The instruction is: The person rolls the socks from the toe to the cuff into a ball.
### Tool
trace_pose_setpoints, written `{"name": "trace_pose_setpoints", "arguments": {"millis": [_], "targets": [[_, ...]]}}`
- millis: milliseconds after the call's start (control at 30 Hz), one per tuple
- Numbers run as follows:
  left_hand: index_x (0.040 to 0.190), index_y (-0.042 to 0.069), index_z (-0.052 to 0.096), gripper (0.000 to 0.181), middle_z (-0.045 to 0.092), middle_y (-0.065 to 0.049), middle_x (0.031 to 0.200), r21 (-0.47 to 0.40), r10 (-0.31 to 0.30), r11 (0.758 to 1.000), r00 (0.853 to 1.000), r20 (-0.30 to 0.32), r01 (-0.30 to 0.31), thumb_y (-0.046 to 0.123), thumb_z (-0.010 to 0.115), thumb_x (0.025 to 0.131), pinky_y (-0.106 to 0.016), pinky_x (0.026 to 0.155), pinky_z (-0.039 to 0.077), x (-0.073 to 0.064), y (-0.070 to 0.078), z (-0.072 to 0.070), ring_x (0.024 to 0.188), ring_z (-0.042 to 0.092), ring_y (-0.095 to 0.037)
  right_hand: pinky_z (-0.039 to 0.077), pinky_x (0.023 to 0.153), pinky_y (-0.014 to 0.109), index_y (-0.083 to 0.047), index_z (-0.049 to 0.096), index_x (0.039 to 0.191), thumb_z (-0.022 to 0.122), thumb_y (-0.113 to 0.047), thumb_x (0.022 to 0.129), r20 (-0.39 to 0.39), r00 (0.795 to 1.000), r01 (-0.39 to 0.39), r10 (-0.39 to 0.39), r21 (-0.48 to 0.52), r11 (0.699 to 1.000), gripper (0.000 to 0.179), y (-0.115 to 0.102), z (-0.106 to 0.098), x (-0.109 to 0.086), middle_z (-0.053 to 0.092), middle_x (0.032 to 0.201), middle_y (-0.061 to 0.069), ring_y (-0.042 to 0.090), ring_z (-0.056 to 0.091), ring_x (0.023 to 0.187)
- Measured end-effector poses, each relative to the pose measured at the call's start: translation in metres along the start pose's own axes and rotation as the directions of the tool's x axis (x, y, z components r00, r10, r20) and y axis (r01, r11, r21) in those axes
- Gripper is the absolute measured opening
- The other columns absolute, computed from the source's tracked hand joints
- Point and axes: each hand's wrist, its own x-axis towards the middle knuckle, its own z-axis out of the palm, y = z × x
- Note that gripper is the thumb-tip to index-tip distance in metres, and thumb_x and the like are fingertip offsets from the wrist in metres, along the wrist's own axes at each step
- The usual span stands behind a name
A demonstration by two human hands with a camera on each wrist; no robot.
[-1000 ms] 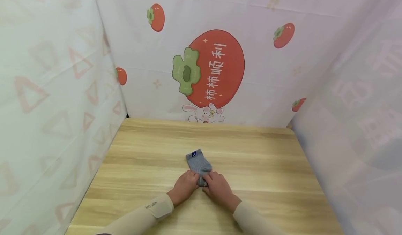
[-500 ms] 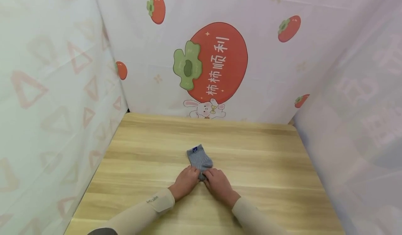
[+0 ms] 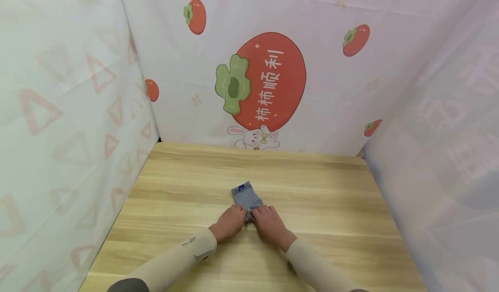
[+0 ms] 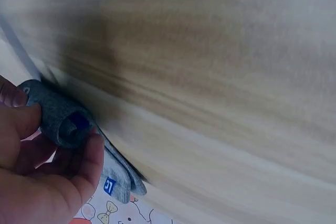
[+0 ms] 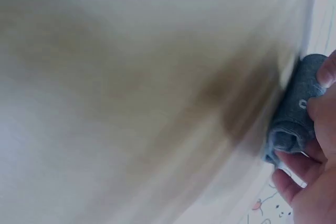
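A pair of grey socks (image 3: 246, 196), one on top of the other, lies mid-table with the cuffs pointing to the back wall. A small blue label marks the upper cuff. The near end is curled into a tight roll (image 4: 55, 111), plain in the left wrist view, where two cuff layers (image 4: 116, 179) extend beyond it. My left hand (image 3: 231, 222) grips the roll's left side between thumb and fingers. On the other side my right hand (image 3: 270, 225) pinches the roll; the right wrist view shows its thumb on top and fingers beneath.
The socks lie on a wood-grain table (image 3: 187, 175). A white cloth back wall (image 3: 323, 110) printed with persimmons and a rabbit rises behind it. Patterned cloth sides stand at the left (image 3: 70, 153) and right (image 3: 436, 153).
Both hands have moved slightly forward toward the cuffs, and the toe end has gone from lying flat to being rolled up. Less of the flat socks shows now.
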Motion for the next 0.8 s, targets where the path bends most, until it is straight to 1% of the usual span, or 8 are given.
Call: {"name": "trace_pose_setpoints", "arguments": {"millis": [100, 167, 333, 467, 600, 667, 733, 800], "targets": [[0.092, 0.003, 0.069, 0.013, 0.067, -0.009, 0.086, -0.038, -0.024, 0.999, 0.998, 0.066, 0.026, 0.015, 0.066, 0.097, -0.035, 0.073, 0.053, 0.004, -0.002, -0.003, 0.079, 0.061, -0.022, 0.047, 0.076, 0.035, -0.012, 0.067, 0.113, 0.058, -0.017, 0.099, 0.080, 0.997, -0.007, 0.007, 0.001, 1.000, 0.017, 0.001, -0.003, 0.005, 0.069, 0.102, 0.003, 0.021, 0.064, 0.094], [0.092, 0.003, 0.069, 0.011, 0.066, -0.009, 0.086, -0.034, -0.030, 0.999, 0.996, 0.081, 0.033, 0.013, 0.066, 0.096, -0.034, 0.073, 0.052, 0.006, -0.003, -0.003, 0.080, 0.060, -0.022, 0.046, 0.074, 0.035, -0.012, 0.067, 0.111, 0.058, -0.014, 0.098, 0.127, 0.992, -0.018, 0.016, 0.009, 1.000, 0.016, 0.000, -0.006, 0.008, 0.069, 0.100, 0.003, 0.021, 0.064, 0.092], [0.092, 0.005, 0.070, 0.006, 0.067, -0.009, 0.086, -0.003, -0.036, 0.999, 0.997, 0.067, 0.036, 0.010, 0.069, 0.092, -0.035, 0.071, 0.054, 0.015, -0.006, -0.001, 0.080, 0.061, -0.022, 0.047, 0.071, 0.036, -0.008, 0.067, 0.107, 0.062, -0.012, 0.094, 0.206, 0.976, -0.079, 0.075, 0.015, 0.997, 0.014, -0.002, -0.015, 0.016, 0.070, 0.099, 0.006, 0.023, 0.064, 0.091], [0.095, 0.006, 0.066, 0.005, 0.069, -0.009, 0.085, -0.076, -0.063, 0.995, 0.995, 0.075, 0.068, 0.009, 0.068, 0.093, -0.037, 0.068, 0.057, 0.025, -0.009, -0.001, 0.077, 0.066, -0.022, 0.047, 0.068, 0.038, -0.006, 0.067, 0.103, 0.065, -0.013, 0.091, 0.238, 0.960, -0.151, 0.148, -0.009, 0.989, 0.013, -0.006, -0.020, 0.021, 0.069, 0.094, 0.008, 0.024, 0.062, 0.085], [0.094, 0.009, 0.064, 0.004, 0.067, -0.005, 0.082, -0.200, -0.112, 0.969, 0.980, 0.163, 0.144, 0.011, 0.067, 0.094, -0.035, 0.065, 0.054, 0.034, -0.012, -0.004, 0.073, 0.063, -0.018, 0.049, 0.068, 0.039, -0.005, 0.067, 0.101, 0.069, -0.014, 0.087, 0.255, 0.941, -0.225, 0.224, -0.023, 0.974, 0.017, -0.008, -0.019, 0.023, 0.064, 0.095, 0.009, 0.024, 0.059, 0.083], [0.091, 0.010, 0.065, 0.005, 0.066, -0.004, 0.081, -0.219, -0.132, 0.960, 0.971, 0.201, 0.176, 0.012, 0.068, 0.094, -0.033, 0.065, 0.053, 0.036, -0.014, -0.005, 0.072, 0.061, -0.017, 0.048, 0.067, 0.039, -0.006, 0.065, 0.100, 0.071, -0.014, 0.085, 0.241, 0.936, -0.262, 0.257, -0.014, 0.965, 0.018, -0.008, -0.017, 0.024, 0.060, 0.096, 0.009, 0.023, 0.056, 0.082], [0.089, 0.010, 0.067, 0.007, 0.066, -0.003, 0.082, -0.211, -0.148, 0.959, 0.968, 0.204, 0.191, 0.014, 0.069, 0.094, -0.033, 0.067, 0.052, 0.038, -0.015, -0.003, 0.074, 0.059, -0.017, 0.046, 0.064, 0.038, -0.008, 0.063, 0.097, 0.072, -0.013, 0.085, 0.206, 0.938, -0.287, 0.278, 0.014, 0.958, 0.017, -0.006, -0.013, 0.024, 0.057, 0.095, 0.008, 0.022, 0.053, 0.079], [0.089, 0.010, 0.068, 0.007, 0.067, -0.004, 0.084, -0.179, -0.150, 0.967, 0.974, 0.168, 0.180, 0.015, 0.072, 0.093, -0.032, 0.069, 0.053, 0.038, -0.016, -0.001, 0.077, 0.060, -0.017, 0.043, 0.061, 0.036, -0.012, 0.059, 0.094, 0.072, -0.013, 0.086, 0.168, 0.944, -0.297, 0.285, 0.047, 0.954, 0.015, -0.004, -0.011, 0.025, 0.056, 0.093, 0.005, 0.020, 0.051, 0.077]]}}
